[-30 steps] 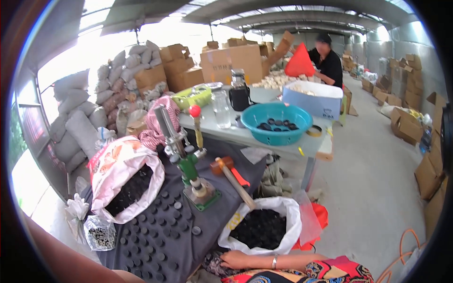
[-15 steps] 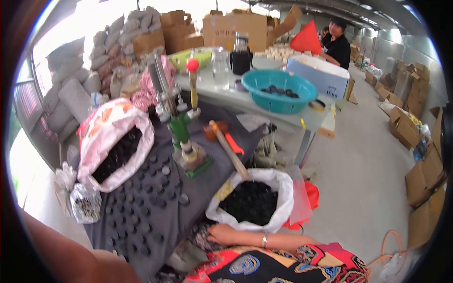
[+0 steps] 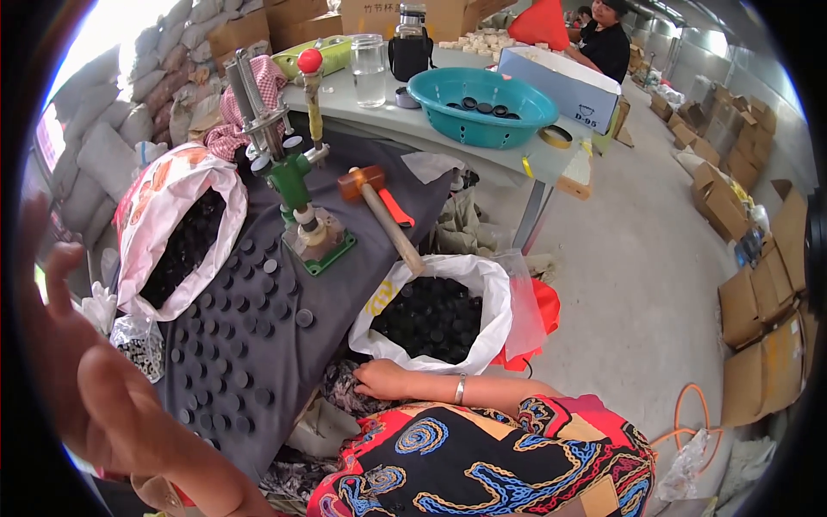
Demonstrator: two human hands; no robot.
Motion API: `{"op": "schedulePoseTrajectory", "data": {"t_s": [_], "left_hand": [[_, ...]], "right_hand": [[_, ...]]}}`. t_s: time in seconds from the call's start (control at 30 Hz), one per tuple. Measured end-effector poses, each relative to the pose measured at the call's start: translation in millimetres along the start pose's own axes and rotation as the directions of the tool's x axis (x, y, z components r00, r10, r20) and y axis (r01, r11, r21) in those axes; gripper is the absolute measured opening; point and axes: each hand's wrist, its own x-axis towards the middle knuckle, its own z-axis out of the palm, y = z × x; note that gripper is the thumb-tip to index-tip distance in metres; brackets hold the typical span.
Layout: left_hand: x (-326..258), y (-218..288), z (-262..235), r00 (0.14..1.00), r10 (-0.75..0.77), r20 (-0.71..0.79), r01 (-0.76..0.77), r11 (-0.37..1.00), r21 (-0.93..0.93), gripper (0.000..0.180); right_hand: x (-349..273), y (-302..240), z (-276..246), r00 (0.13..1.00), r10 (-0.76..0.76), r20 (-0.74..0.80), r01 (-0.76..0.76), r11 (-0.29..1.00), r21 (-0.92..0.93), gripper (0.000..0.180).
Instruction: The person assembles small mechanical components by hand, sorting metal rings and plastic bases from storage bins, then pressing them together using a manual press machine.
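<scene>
My left hand (image 3: 95, 388) is raised close at the lower left, with fingers apart and nothing seen in it. My right hand (image 3: 379, 379) rests on dark patterned cloth over my lap, loosely laid, a silver bracelet at the wrist. Beyond it stands a white sack (image 3: 498, 332) filled with black round caps (image 3: 435, 319). Many loose black caps (image 3: 228, 345) are spread over the grey cloth (image 3: 297, 353). At the cloth's far part is a green hand press (image 3: 293, 181) with a red-knobbed lever. Beside it lies a mallet (image 3: 379, 207), its wooden handle reaching to the sack's rim.
A pink-and-white bag (image 3: 233, 194) of dark pieces and a clear bag (image 3: 142, 345) of small parts sit left. A teal basin (image 3: 482, 129), glass jar (image 3: 369, 73) and blue box (image 3: 551, 86) are on the far table. Another person (image 3: 603, 47) is beyond. Cardboard boxes (image 3: 758, 353) line the right.
My left hand has come up into view with its fingers spread; before, only the arm showed. The view has tipped down, so the scene sits higher. My right hand stays on my lap.
</scene>
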Motion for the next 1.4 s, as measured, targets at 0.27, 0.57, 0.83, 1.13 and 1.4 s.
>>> {"op": "schedulePoseTrajectory", "data": {"t_s": [0.27, 0.57, 0.83, 1.13, 1.4], "left_hand": [[-83, -47, 2, 0.796, -0.596, -0.104, 0.605, 0.786, 0.124, 0.048], [-215, -95, -4, 0.547, -0.832, -0.099, 0.822, 0.51, 0.252, 0.023], [-242, -101, 46, 0.674, -0.719, 0.168, 0.559, 0.646, 0.52, 0.027], [-253, -139, 86, 0.554, -0.781, 0.289, 0.428, 0.565, 0.705, 0.026], [-268, -146, 93, 0.519, -0.79, 0.326, 0.35, 0.544, 0.762, 0.021]], "right_hand": [[4, -1, -6, 0.999, 0.02, 0.037, -0.021, 0.998, 0.052, 0.031], [-3, 3, -19, 0.992, -0.123, 0.011, 0.122, 0.992, 0.042, 0.032], [-10, -11, -53, 0.984, -0.17, -0.051, 0.177, 0.958, 0.224, 0.031], [-15, -7, -93, 0.973, -0.089, -0.214, 0.149, 0.947, 0.283, 0.025], [-10, -3, -114, 0.964, -0.095, -0.247, 0.167, 0.943, 0.288, 0.024]]}}
